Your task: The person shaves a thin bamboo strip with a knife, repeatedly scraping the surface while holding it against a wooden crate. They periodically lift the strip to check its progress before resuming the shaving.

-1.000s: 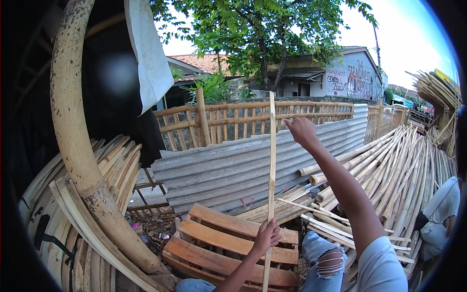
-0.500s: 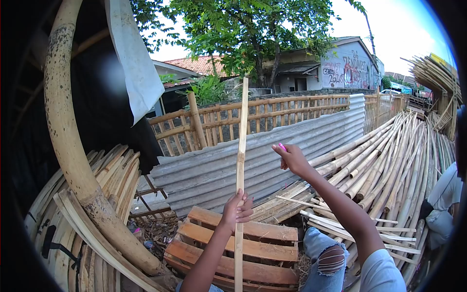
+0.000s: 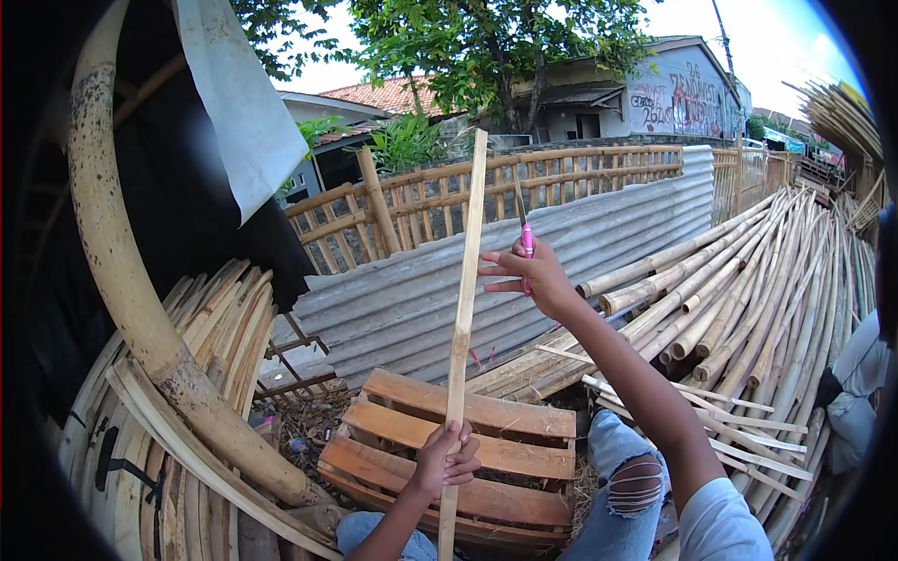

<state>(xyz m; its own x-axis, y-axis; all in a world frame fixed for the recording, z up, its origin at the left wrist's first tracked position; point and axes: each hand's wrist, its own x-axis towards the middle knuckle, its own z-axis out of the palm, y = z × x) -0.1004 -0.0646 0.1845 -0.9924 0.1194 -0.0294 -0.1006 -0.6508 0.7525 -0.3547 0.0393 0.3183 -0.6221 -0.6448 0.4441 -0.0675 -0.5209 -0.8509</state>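
My left hand (image 3: 444, 460) grips a long thin bamboo slat (image 3: 465, 290) low down and holds it nearly upright, its top leaning a little right. My right hand (image 3: 528, 274) is raised beside the slat's middle, to its right, fingers partly spread, shut on a pink-handled knife (image 3: 525, 227) whose blade points up. The knife stands a short way off the slat, not touching it. My knee in torn jeans (image 3: 625, 481) shows below.
A wooden pallet (image 3: 486, 449) lies in front of my legs. Behind it leans a corrugated sheet (image 3: 580, 252) with a bamboo fence (image 3: 524, 182) above. Bamboo poles (image 3: 748, 280) pile up on the right, curved bamboo strips (image 3: 187, 374) on the left. Another person (image 3: 856, 393) sits at the right edge.
My right hand dropped from high near the slat's top, then came in close beside the slat with the knife upright. My left hand slid lower on the slat.
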